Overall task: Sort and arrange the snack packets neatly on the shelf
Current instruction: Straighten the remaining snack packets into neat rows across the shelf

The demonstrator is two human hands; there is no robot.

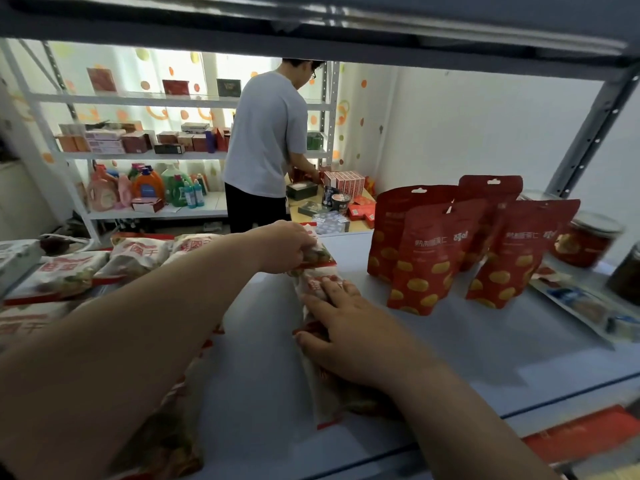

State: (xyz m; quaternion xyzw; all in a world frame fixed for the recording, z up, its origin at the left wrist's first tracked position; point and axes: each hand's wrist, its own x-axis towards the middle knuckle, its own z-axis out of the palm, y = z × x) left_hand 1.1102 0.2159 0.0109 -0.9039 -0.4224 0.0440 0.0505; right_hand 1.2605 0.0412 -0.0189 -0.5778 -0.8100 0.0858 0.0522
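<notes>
My left hand (282,245) reaches far across the grey shelf (485,344) and pinches the near edge of a white-and-red snack packet (320,256) lying at mid-shelf. My right hand (349,336) lies flat, fingers spread, on a second white-and-red packet (317,282) that runs toward me under the palm. Several more white-and-red packets (65,271) lie flat in a loose pile on the left. Several red stand-up pouches (429,258) with yellow dots stand upright on the right.
A red-filled jar (585,240) and a dark jar (628,275) stand at the far right, with flat clear-wrapped packets (581,306) in front. A metal upright (588,133) rises at the right. Behind the shelf a person (265,143) works at another rack.
</notes>
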